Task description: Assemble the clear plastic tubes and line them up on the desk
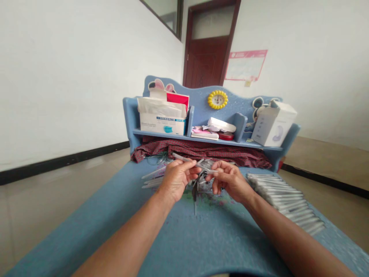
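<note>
My left hand (177, 177) is closed, thumb against fingers, on a slim translucent pen barrel (180, 157) whose end sticks out to the upper left. Close beside it, my right hand (232, 180) pinches a thin, pale pen part (206, 168) pointing at the left fingertips. Whether the two pieces touch is blurred. Below and behind the hands lies a loose heap of dark and clear small parts (198, 186), partly hidden by the fingers. More clear barrels (151, 181) lie left of my left hand. A long row of pens (285, 202) lies beside my right forearm.
The blue desk (115, 215) has a raised shelf at the back. On it stand a mask box (161, 123), papers (204, 133), a white case (221, 125), a red round tin (226, 136) and a white box (273, 125). Checked cloth (201, 151) lies under the shelf.
</note>
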The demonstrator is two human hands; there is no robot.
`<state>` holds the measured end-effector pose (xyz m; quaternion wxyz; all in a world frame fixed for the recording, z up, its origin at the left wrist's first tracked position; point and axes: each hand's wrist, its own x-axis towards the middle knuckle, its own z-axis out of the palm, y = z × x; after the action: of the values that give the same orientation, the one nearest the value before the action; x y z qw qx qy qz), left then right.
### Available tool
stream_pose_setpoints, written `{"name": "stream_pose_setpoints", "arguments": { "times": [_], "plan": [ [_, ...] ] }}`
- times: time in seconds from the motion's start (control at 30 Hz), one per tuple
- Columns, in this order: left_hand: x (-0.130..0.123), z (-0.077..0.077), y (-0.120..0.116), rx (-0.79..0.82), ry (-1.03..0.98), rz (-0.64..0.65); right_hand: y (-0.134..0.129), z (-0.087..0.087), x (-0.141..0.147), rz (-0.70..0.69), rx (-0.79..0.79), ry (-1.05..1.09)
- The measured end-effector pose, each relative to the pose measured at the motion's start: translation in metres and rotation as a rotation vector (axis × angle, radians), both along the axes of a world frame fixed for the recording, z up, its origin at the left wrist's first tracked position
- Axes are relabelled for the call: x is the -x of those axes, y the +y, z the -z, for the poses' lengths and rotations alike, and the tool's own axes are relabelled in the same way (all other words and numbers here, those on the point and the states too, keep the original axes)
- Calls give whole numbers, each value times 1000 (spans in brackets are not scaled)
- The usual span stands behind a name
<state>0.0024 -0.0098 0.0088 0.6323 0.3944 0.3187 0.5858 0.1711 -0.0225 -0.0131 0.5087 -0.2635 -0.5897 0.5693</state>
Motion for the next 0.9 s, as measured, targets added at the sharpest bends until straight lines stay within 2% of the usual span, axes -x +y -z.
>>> {"name": "stream_pose_setpoints", "arguments": {
  "times": [0.17,0.47,0.63,0.9],
  "plan": [
    [-1,4,1,2,-21,50,0,2,1,7,-34,-55],
    [4,2,5,-10,13,105,3,12,4,152,-176,-429],
    [3,3,4,-55,75,74,3,16,7,226,-199,-451],
    [-5,3,-1,-94,104,40,-5,11,10,344,-298,-498]
  ]
}}
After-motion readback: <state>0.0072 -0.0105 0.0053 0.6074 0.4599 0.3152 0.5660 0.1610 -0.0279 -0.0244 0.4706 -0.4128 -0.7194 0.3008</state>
